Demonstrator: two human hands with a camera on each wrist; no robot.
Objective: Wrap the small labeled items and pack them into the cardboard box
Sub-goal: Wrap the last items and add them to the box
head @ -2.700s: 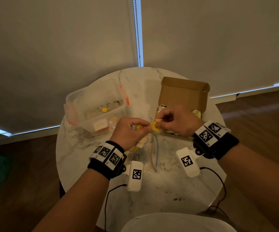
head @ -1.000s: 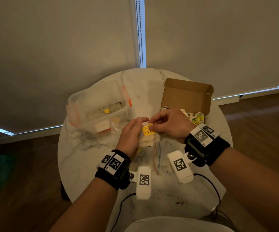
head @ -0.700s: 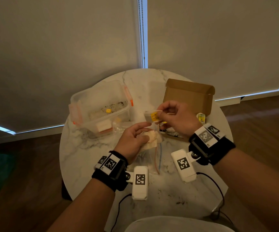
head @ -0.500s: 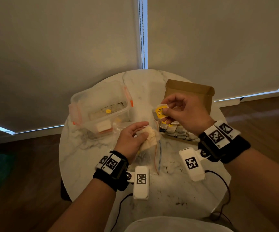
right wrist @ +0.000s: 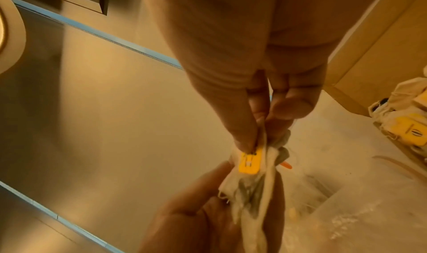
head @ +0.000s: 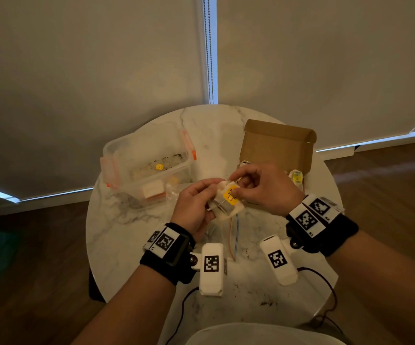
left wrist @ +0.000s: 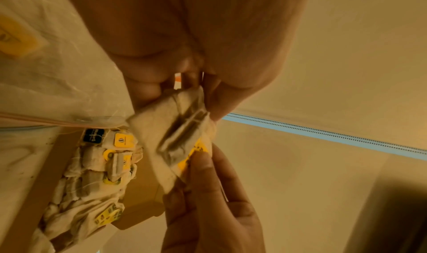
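Note:
A pale tea bag [head: 222,207] with a yellow tag [head: 230,196] is held up between both hands above the table's middle. My left hand [head: 211,195] grips the bag's body from the left, seen close in the left wrist view as tea bag [left wrist: 180,138]. My right hand [head: 236,189] pinches the yellow tag [right wrist: 250,163] and the bag's top edge. The open cardboard box [head: 276,145] stands just behind the right hand. Several wrapped tea bags [left wrist: 92,174] lie packed in it; the right hand hides most of them in the head view.
A clear plastic container [head: 146,160] with orange clips stands at the back left of the round marble table [head: 126,232]. A clear zip bag [head: 226,235] lies on the table under the hands. Cables trail off the table's front edge.
My right hand, which held a yellow-tagged bag up by the box, has come back down and left. My left hand has lifted a bag off the table, and both hands now hold it.

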